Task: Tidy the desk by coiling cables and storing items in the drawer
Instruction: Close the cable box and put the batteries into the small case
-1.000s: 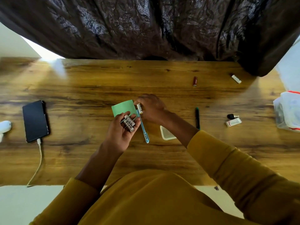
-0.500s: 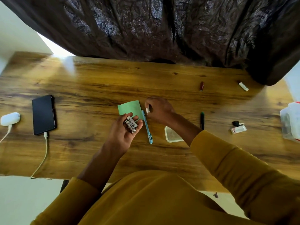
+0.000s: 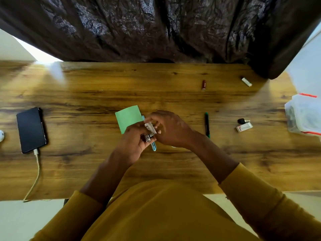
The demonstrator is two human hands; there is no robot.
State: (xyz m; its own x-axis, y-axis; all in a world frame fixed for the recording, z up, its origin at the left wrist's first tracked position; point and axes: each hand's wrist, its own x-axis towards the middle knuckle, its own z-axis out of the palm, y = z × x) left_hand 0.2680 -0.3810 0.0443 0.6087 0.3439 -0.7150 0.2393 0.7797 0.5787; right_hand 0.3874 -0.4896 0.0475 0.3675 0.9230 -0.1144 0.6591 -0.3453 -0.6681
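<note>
Over the middle of the wooden desk, my left hand holds small batteries in its curled fingers. My right hand pinches another white battery and lays it against the left hand's fingers. A green paper note lies just behind the hands. A light blue pen lies under them, mostly hidden. A black phone lies at the left with a white cable plugged in.
A dark green pen, a red battery, a white battery, a small black piece and a white adapter lie to the right. A clear plastic container stands at the right edge. A dark curtain hangs behind.
My right hand picked a white battery up off the desk beside the green note and brought it to my left hand. The camera view shifted slightly.
</note>
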